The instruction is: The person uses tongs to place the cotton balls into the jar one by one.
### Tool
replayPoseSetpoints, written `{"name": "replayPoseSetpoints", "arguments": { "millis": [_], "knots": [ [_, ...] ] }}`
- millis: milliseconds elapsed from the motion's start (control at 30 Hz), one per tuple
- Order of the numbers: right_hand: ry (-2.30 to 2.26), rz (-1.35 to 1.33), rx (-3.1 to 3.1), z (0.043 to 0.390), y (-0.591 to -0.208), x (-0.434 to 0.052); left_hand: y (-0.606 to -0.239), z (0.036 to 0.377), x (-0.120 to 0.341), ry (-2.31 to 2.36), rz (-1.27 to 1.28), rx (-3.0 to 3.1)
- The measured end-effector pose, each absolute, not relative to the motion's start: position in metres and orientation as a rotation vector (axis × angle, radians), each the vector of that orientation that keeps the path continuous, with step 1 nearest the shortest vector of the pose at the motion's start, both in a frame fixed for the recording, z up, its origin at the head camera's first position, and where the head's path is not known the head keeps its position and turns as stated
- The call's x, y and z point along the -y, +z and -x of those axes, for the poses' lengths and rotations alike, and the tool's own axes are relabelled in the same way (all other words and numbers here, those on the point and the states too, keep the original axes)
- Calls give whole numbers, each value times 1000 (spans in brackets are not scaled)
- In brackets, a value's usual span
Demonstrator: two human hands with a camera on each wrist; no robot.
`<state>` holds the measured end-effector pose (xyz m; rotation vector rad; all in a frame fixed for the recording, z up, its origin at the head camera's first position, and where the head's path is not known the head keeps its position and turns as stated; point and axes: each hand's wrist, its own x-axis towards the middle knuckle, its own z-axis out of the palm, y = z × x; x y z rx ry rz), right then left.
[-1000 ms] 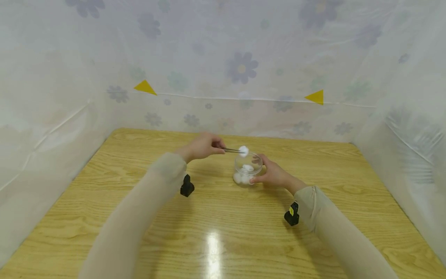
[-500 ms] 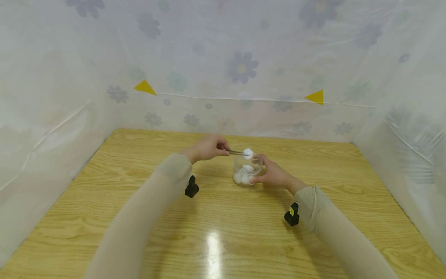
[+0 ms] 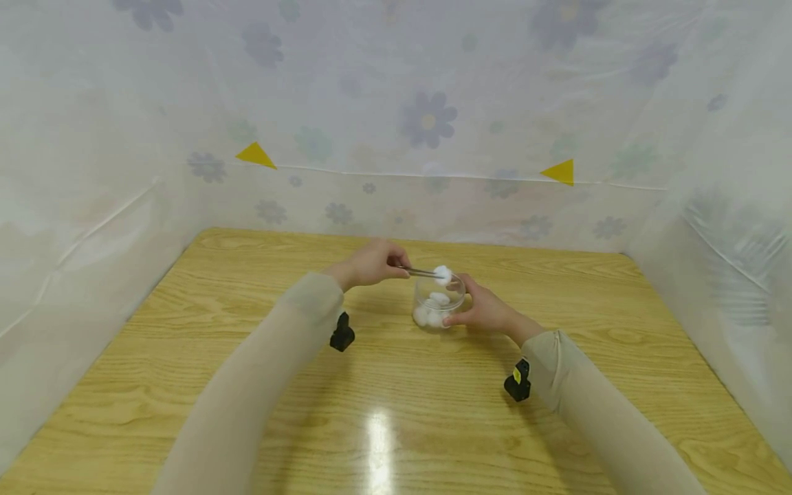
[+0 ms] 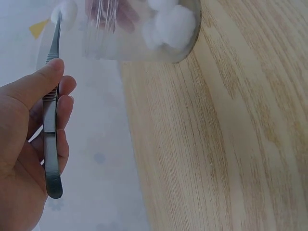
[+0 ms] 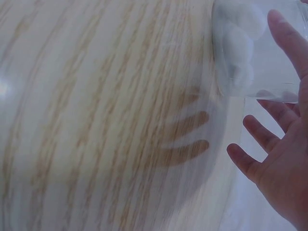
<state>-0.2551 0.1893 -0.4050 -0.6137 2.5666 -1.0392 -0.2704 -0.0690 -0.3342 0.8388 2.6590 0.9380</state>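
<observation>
Your left hand (image 3: 370,264) pinches slim steel tweezers (image 3: 421,272) holding a fluffy white cotton ball (image 3: 442,273) over the rim of the round clear jar (image 3: 436,301), steadied mid-surface by your right hand (image 3: 485,311), fingers lightly curved round its smooth wall.

The worktop (image 3: 396,385) is pale wood with a clear grain, smooth and glossy enough to throw back a bright patch of light near its front edge. On it stands a jar (image 3: 438,302) of clear, smooth plastic or glass; which one cannot be told. Inside the jar lie fluffy, matt white cotton balls (image 3: 433,311). Above the jar's rim, the tweezers (image 4: 50,115) are brushed grey metal with a dull sheen. Behind the worktop hangs a thin, slightly shiny plastic sheet (image 3: 427,124) printed with flowers.
</observation>
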Motion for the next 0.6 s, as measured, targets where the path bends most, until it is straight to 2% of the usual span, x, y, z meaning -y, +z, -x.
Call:
{"name": "replayPoseSetpoints", "arguments": {
  "millis": [600],
  "knots": [
    [-1030, 611, -2554, 253, -402, -188, -342, 268, 72, 984, -794, -2634]
  ]
}}
